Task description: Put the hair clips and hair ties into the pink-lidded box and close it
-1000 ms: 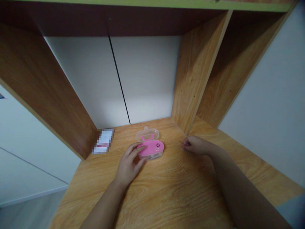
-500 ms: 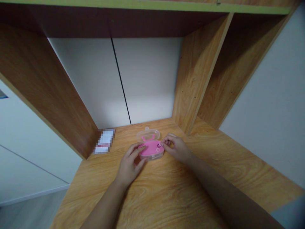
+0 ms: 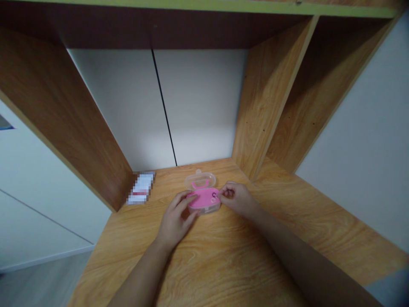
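Hands at pink case [image 3: 202, 200]: left hand [image 3: 174, 221] spread on it, right hand [image 3: 239, 199] pinching its end.

Oval pink plastic case [image 3: 204, 200] lay flat on counter [image 3: 223, 256]; clear lid [image 3: 200, 180] open rearward; small dark ring [image 3: 214, 195] at right end.

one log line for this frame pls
left hand: holds pink case left end | right hand: pinched at its right end | clear lid: open | surface: wooden desk
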`<state>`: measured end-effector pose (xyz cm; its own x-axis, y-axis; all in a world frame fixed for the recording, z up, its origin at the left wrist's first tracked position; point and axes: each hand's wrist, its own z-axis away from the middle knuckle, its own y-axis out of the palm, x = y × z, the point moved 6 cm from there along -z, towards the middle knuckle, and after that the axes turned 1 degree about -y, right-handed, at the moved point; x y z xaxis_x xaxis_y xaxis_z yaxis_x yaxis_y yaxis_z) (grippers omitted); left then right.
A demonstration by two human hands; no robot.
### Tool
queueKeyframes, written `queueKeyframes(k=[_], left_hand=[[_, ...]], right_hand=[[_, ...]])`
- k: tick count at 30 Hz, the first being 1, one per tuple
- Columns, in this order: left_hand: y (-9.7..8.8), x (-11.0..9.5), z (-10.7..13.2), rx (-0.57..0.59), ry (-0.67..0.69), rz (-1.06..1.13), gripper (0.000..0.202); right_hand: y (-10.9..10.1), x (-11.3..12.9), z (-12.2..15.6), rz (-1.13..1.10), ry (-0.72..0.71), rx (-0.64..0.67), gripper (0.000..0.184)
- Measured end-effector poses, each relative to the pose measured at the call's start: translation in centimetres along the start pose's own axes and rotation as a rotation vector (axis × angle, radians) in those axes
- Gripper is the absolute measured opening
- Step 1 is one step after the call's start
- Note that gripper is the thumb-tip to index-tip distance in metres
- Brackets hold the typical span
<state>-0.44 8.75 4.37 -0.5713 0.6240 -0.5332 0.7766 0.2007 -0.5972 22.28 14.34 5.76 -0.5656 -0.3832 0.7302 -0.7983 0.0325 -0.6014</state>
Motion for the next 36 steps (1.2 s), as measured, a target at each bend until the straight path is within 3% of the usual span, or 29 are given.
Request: queueKeyframes(k=[11, 18, 26, 28, 31, 33, 36], left_hand=[[0.1, 0.1, 0.0, 0.001, -0.016, 0.011, 0.047], [-0.1, -0.3, -0.1, -0.014, 0.002, 0.002, 0.046], [0.0, 0.0, 0.0, -0.006, -0.008, -0.004, 0.047], [0.0, 0.0, -0.1, -0.003, -0.01, -0.012, 0.047], [0.0, -0.1, -0.1, -0.005, -0.01, -0.01, 0.046], [-0.1, -0.1, -0.1, -0.006, -0.01, 0.002, 0.046], [-0.1, 0.0, 0.0, -0.013, -0.01, 0.012, 0.045]], right_hand=[[0.2, 0.4, -0.5, -0.071, -0.023, 0.012, 0.013], [1.0, 4.4, -2.6, 0.257, -0.221, 0.123, 0.009], [1.4, 5.6, -3.2, 0.34, -0.241, 0.186, 0.014], [0.4, 5.6, -3.1, 0.326, -0.253, 0.179, 0.014], [-2.6, 4.4, -2.9, 0.321, -0.233, 0.136, 0.019], [-5.3, 2.2, -2.5, 0.327, -0.159, 0.126, 0.022], [-8.6, -2.8, -1.4, 0.341, 0.046, 0.219, 0.024]])
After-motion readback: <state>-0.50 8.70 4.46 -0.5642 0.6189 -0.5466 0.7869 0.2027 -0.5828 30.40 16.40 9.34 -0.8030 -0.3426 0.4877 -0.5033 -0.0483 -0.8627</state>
